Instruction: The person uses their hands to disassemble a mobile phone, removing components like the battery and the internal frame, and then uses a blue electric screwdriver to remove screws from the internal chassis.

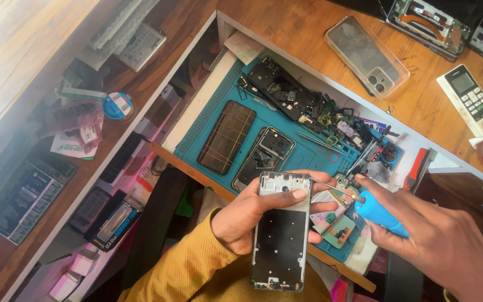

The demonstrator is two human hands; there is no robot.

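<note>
While left hand [252, 215] grips phone frame [281, 232], screwdriver [373, 210] beside

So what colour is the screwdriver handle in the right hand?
Bright blue screwdriver handle, gripped by the right hand; head view.

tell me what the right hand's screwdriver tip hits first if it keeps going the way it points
Probably the top edge of the phone frame, beside the left hand's thumb; the screwdriver in the right hand points left at it, though depth is unclear.

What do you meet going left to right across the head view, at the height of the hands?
Dark boxed glue pack → mustard sleeve → left hand → opened phone frame it grips → blue-handled screwdriver → right hand holding it.
</note>
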